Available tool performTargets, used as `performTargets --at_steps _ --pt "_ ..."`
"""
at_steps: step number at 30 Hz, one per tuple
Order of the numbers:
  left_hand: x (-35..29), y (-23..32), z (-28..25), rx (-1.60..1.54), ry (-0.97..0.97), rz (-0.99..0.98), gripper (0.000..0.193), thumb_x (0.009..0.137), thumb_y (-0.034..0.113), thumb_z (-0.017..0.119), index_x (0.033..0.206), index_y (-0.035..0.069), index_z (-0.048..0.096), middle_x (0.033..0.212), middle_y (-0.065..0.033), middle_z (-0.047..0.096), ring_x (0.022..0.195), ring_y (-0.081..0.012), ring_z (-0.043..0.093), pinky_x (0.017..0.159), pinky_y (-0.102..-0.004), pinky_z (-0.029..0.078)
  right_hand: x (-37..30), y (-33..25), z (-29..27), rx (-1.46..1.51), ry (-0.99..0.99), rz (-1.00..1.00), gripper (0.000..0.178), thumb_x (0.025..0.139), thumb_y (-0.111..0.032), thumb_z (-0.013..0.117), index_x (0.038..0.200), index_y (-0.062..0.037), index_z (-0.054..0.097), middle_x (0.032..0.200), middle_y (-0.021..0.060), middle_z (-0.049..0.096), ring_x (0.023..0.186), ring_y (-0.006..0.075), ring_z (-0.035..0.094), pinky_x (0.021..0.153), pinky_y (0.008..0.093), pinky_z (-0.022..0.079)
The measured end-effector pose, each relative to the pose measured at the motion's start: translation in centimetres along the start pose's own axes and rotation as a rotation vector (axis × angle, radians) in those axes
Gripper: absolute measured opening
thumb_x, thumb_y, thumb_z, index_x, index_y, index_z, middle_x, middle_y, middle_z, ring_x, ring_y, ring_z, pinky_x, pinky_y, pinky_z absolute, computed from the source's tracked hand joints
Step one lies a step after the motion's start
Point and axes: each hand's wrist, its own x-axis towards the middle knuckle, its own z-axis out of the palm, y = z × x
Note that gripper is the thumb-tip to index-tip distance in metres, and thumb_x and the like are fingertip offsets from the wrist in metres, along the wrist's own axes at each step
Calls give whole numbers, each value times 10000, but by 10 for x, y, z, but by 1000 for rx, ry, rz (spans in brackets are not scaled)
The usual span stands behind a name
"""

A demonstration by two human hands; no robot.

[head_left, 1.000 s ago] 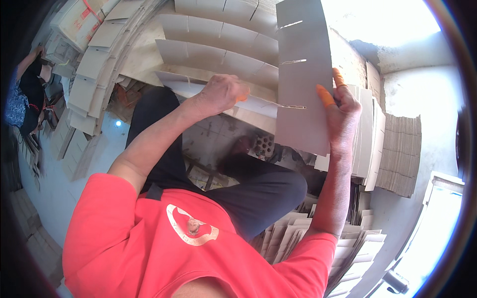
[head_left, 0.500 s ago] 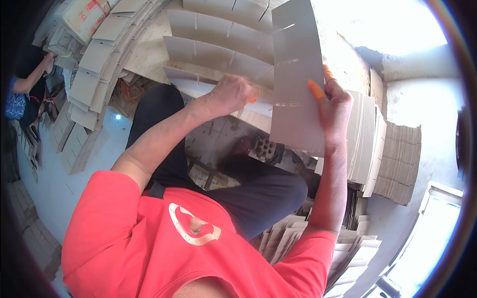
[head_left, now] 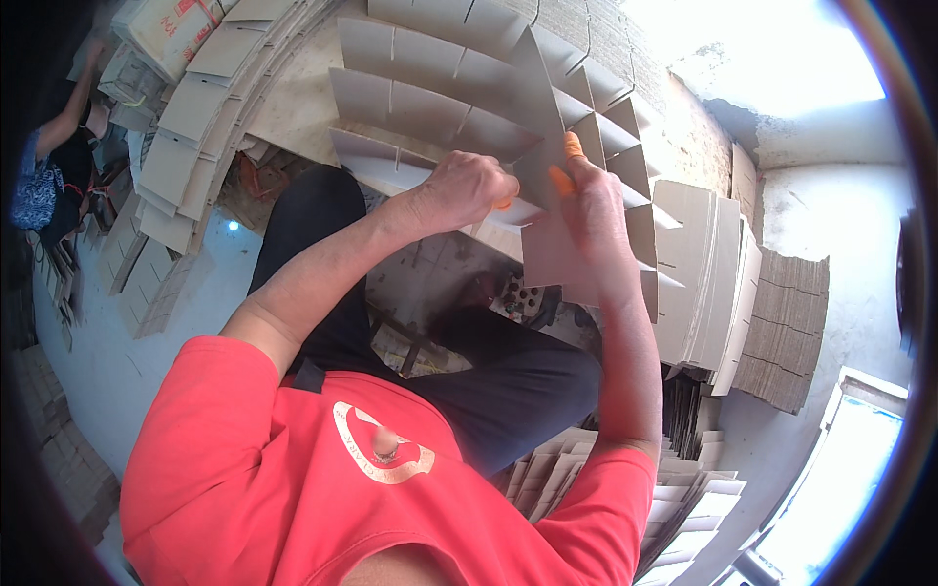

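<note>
My right hand (head_left: 589, 200), orange covers on its thumb and a finger, grips a slotted cardboard divider strip (head_left: 543, 244). That strip stands upright and tilted across several long cardboard strips (head_left: 410, 98), which stand on edge in rows. To its right, more strips cross each other and form a cardboard grid (head_left: 621, 137). Close to the nearest long strip is my left hand (head_left: 469, 190), its fingers curled closed, with orange on one fingertip. What it pinches, if anything, is hidden behind the knuckles. How far the divider's slots have engaged with the rows cannot be made out.
Stacked cardboard sheets (head_left: 689, 278) and a bundle of brown slotted pieces (head_left: 785, 332) are at the right. Overlapping cardboard pieces (head_left: 181, 166) and a taped box (head_left: 171, 34) line the left. Another person's arm (head_left: 70, 122) shows at far left. More dividers (head_left: 557, 469) stand below my right arm.
My right hand has moved left and slightly down with the divider strip, now turned more edge-on, uncovering the grid at the right. My left hand shifted slightly right. The other person's arm has risen.
</note>
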Motion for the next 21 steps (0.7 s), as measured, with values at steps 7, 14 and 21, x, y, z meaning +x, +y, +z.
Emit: performTargets --at_steps 7,14,21 --pt "3 -4 1 -25 46 -22 71 759 120 658 787 55 658 676 -96 620 674 -266 622 605 -389 497 21 -9 -17 -406 -144 -28 131 862 -80 563 943 -5 634 786 220 629 791 378 632 692 468 488" --pt "6 -2 -1 -25 -41 -24 110 755 124 683 821 39 658 716 -89 638 704 -255 621 621 -380 494 -2 11 14 -286 -176 5 137 855 -140 594 912 -28 649 869 189 655 813 360 636 705 439 501" --pt "2 2 -19 -61 -32 5 393 694 170 764 1029 -4 653 892 -113 669 788 -262 606 700 -357 493 -90 151 -46 -506 787 281 285 854 -119 649 1132 -60 623 916 113 634 863 280 611 754 380 513"
